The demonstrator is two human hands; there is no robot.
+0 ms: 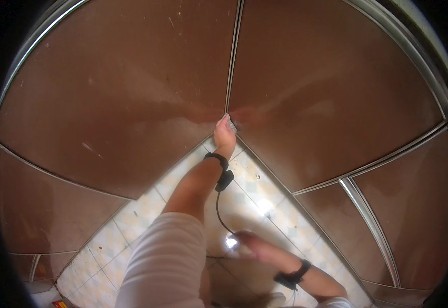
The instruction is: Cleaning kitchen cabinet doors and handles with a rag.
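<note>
My left hand (225, 134) reaches forward to the inner corner where two brown panels meet, low down by the tiled floor. It grips a crumpled grey-white wad (231, 125), perhaps cloth or plastic, against that corner; its fingers are partly hidden. Nearer me, my right hand (249, 246) hangs blurred over the tiles, beside a bright glare. Something pale shows at its fingers, but whether it is held cannot be told. Both wrists wear black bands with small black boxes, and a thin cable runs down from the left one.
Brown panels (131, 96) with metal trim rise on both sides and meet at a vertical seam (231, 61). Patterned floor tiles (250, 188) lie between them. A metal strip (374, 231) divides the right lower panels. A small red and yellow item (59, 304) lies at bottom left.
</note>
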